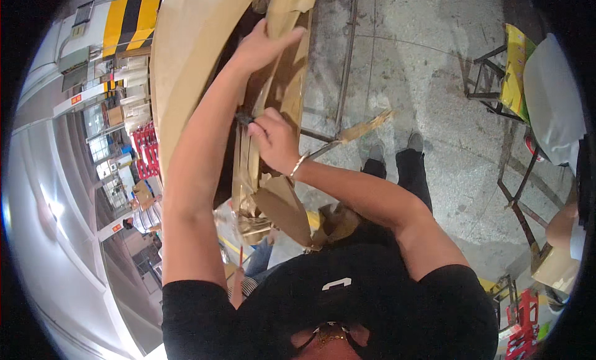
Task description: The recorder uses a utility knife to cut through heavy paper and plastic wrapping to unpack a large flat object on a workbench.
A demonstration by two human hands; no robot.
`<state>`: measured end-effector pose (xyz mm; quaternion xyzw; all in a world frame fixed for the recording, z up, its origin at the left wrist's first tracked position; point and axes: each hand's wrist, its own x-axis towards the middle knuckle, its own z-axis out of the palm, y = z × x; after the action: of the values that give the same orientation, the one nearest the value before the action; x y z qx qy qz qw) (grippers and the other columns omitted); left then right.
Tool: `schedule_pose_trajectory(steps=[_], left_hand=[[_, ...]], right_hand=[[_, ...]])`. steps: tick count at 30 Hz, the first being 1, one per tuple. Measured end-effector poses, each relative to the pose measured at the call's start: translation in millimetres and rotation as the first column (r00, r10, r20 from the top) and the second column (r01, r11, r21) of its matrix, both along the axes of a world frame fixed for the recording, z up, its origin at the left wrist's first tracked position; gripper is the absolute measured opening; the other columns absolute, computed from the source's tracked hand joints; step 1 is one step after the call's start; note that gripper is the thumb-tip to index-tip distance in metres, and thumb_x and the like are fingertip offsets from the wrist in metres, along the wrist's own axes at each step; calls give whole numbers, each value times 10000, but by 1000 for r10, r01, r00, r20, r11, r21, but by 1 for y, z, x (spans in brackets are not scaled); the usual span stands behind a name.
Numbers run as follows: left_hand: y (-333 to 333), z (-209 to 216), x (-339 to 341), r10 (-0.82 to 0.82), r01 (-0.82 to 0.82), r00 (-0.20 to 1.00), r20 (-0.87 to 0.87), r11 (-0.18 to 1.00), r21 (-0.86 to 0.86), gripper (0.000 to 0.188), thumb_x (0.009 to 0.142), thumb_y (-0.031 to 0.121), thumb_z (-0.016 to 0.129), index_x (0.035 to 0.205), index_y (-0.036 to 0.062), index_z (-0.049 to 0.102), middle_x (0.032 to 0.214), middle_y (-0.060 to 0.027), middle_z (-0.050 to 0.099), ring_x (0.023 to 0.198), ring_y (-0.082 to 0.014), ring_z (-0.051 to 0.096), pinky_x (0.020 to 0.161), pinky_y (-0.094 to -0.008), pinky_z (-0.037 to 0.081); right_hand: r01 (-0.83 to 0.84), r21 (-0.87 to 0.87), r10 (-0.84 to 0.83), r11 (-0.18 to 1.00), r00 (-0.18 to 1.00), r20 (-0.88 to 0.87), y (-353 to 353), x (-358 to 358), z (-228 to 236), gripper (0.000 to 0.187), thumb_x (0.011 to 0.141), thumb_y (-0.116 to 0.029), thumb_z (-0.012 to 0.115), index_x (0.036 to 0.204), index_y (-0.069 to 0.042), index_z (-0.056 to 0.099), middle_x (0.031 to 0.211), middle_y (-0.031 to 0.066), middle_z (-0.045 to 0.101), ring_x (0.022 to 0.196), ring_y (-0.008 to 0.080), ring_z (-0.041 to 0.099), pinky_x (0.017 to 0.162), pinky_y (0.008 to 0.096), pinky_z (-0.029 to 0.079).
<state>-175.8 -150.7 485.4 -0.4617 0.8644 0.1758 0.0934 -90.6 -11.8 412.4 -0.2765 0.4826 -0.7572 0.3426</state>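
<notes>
A large brown cardboard box [195,56] stands before me, with a dark gap along its raised edge flaps. My left hand [264,48] is at the far part of a tan cardboard flap [287,15], its fingers stretched across it and the thumb apart. Nearer to me, my right hand [276,139] is closed beside the gap. A small dark tool [244,118] juts from its thumb side; its kind is not clear. Below this hand, torn cardboard [282,208] and crumpled shiny tape [249,226] hang at the box's near end.
A metal frame [343,81] runs along the floor right of the box, with a cardboard scrap [366,125] on it. Farther right are a yellow-topped metal stand [514,68] and red racks [524,319]. People [146,218] are visible at left, below and at the right edge.
</notes>
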Motion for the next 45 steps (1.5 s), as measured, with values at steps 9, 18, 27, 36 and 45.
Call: schedule_pose_trajectory(steps=[9, 18, 27, 36, 45], left_hand=[[-81, -8, 4, -35, 68, 993, 109, 946, -318, 407, 731, 18, 532, 1135, 8, 485, 1002, -247, 581, 988, -382, 551, 859, -429, 416], [-170, 103, 48, -21, 129, 978, 207, 842, -524, 433, 732, 72, 610, 1150, -9, 527, 1059, -258, 574, 1044, -361, 532, 895, -397, 408], [-180, 106, 48, -70, 71, 997, 12, 953, -295, 418, 741, 34, 565, 1153, -20, 520, 1035, -205, 606, 1017, -277, 565, 894, -345, 407], [-117, 65, 39, 74, -96, 982, -174, 988, -119, 434, 783, -52, 394, 1214, -72, 446, 1165, -269, 518, 1134, -348, 476, 998, -363, 334], [-103, 10, 93, 318, -323, 939, -128, 946, -19, 447, 885, 95, 406, 1304, -48, 342, 1317, -239, 393, 1250, -314, 355, 1034, -388, 286]], right_hand=[[-264, -73, 257, 962, 961, -97, -2, -20, 8, 89, 809, -71, 541, 836, 10, 566, 926, 213, 523, 818, 379, 522, 715, 404, 442], [-437, 105, 411, 893, 889, 202, 68, -119, -53, 194, 907, -170, 464, 827, -8, 533, 655, 82, 532, 615, 169, 551, 597, 286, 442], [25, 359, -10, 933, 999, -42, 5, -206, -96, 261, 925, -244, 462, 905, 11, 512, 641, 48, 494, 572, 99, 463, 549, 258, 401], [-68, 131, -31, 989, 774, 632, -263, -380, -43, 245, 939, -251, 419, 1040, -55, 526, 843, 52, 549, 660, 140, 489, 587, 298, 427], [161, -60, -61, 985, 655, 753, -455, -478, -41, 203, 921, -221, 433, 1016, -84, 551, 989, 81, 541, 907, 216, 534, 738, 398, 480]])
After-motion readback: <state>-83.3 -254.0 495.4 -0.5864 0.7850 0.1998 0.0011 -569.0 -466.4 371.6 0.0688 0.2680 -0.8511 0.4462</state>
